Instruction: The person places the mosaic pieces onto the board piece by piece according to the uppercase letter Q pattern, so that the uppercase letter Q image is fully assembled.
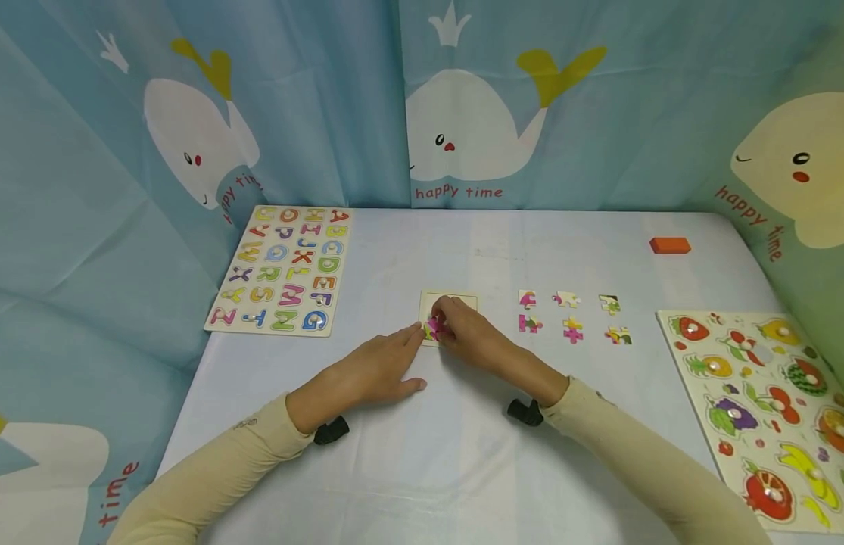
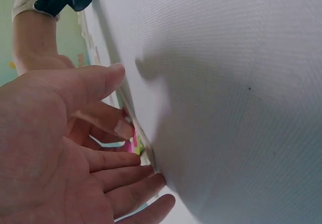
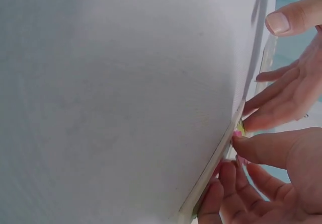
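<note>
A small square wooden puzzle frame (image 1: 456, 293) lies flat on the table, with pink and green jigsaw piece colours showing in its lower left corner. My right hand (image 1: 472, 333) bends over it and pinches a pink jigsaw piece (image 1: 434, 328) between thumb and fingers; the fingers partly hide the piece. From the left, my left hand (image 1: 381, 369) reaches in with straight fingers, its fingertips at the frame's left edge and its thumb spread away. In the right wrist view the frame's side (image 3: 206, 176) runs beneath the right fingertips.
Several loose jigsaw pieces (image 1: 573, 330) lie in two rows right of the frame. An alphabet board (image 1: 278, 272) sits at the back left, a fruit board (image 1: 755, 424) at the right edge. An orange block (image 1: 670, 245) stands at the back right. Whale-print curtains (image 1: 367, 98) surround the table.
</note>
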Tool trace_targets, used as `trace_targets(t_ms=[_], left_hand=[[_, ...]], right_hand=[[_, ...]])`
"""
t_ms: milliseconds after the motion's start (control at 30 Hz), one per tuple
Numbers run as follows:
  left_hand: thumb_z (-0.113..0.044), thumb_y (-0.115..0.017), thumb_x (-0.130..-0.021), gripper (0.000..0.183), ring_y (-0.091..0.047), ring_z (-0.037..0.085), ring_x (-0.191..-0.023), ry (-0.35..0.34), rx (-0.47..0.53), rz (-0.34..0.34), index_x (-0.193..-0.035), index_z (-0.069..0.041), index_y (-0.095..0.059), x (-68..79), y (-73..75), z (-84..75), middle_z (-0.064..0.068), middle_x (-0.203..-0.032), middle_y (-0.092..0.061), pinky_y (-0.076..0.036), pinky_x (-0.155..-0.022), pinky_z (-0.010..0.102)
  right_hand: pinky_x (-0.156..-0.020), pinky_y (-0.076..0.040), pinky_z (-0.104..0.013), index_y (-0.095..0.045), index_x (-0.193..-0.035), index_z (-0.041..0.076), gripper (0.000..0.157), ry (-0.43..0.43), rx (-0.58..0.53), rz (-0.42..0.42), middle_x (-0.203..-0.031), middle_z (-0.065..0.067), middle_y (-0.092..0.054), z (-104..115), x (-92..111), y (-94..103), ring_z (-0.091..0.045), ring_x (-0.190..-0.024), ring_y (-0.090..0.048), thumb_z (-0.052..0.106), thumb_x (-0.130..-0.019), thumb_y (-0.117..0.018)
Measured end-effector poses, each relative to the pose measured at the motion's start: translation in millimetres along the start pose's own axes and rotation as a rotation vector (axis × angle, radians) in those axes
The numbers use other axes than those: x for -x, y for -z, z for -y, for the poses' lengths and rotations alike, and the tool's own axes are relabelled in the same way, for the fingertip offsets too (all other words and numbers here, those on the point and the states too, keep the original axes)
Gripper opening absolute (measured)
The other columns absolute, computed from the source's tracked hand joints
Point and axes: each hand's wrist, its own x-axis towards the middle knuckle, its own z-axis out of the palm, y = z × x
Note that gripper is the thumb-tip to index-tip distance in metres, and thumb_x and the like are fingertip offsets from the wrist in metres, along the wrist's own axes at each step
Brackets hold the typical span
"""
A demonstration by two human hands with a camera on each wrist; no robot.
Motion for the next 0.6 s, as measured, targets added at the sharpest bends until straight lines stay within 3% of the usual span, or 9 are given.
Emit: trace_targets(t_ms=[333,600], left_hand=[[-0.044,-0.067,-0.104,0.086,-0.041,0.032,-0.156,-0.003,0.004,-0.023,-0.166,0.001,-0.029,-1.0,-1.6,0.6,0.019,-0.172,-0.033,-0.039,-0.126,0.045],[-0.049,-0.064,-0.105,0.076,-0.044,0.038,-0.153,0.011,-0.067,-0.018,-0.167,-0.015,-0.036,-7.0,-3.5,-8.6,0.023,-0.169,-0.036,-0.043,-0.122,0.052]], right_hand=[[-0.081,-0.057,-0.035,-0.052,-0.123,0.000,0.023,-0.050,-0.137,0.050,-0.101,-0.016,-0.071,-7,-4,15.2,-0.022,-0.087,-0.064,-0.005,-0.102,-0.060],[-0.078,-0.053,-0.033,-0.046,-0.126,0.001,0.023,-0.089,-0.241,0.125,-0.104,-0.018,-0.070,-14,-3,27.4,-0.021,-0.086,-0.062,0.000,-0.105,-0.055]])
